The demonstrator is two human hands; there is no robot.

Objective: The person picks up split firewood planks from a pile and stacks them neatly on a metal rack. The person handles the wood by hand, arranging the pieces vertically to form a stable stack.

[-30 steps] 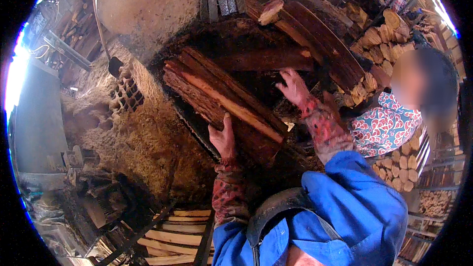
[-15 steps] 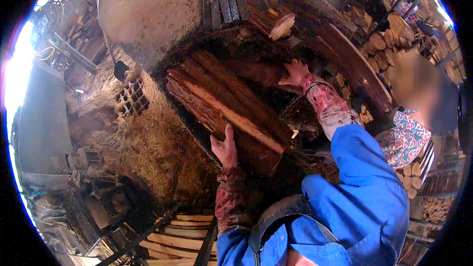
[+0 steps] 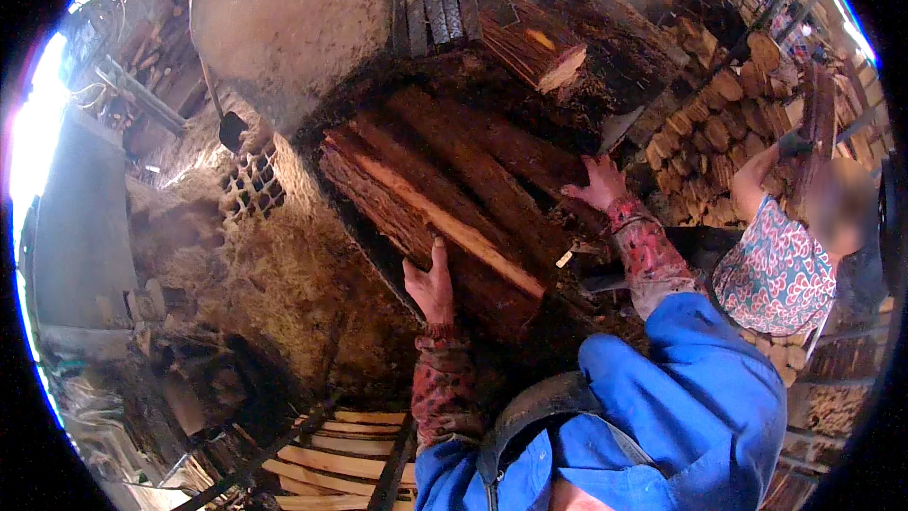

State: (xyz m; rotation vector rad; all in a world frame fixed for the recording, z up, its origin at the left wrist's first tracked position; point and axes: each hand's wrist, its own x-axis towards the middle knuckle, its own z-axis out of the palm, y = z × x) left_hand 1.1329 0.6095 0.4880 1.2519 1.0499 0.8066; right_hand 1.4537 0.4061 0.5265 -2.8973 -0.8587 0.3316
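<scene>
A thick split log with rough bark and a pale orange strip along it (image 3: 445, 218) lies slanted before me. My left hand (image 3: 431, 289) is at its near left edge, the thumb stretched along the wood and the other fingers bent over the side, partly hidden. Beside that log lie more dark brown split logs (image 3: 473, 147). My right hand (image 3: 596, 185) is over the right end of these, palm down with fingers spread, holding nothing. Both my forearms wear red spotted sleeve covers.
A person in a patterned top (image 3: 780, 270) at right holds a long bark slab (image 3: 819, 114). Behind is stacked firewood (image 3: 709, 123). A cut log (image 3: 539, 47) lies beyond by dark bars (image 3: 430, 5). An earthen wall (image 3: 293, 255) rises left, with a shovel (image 3: 231, 132).
My right hand has shifted right and slightly nearer; my left hand stays put. A long slab beyond my right arm has gone from there, showing the firewood stack. The person has turned and raised an arm.
</scene>
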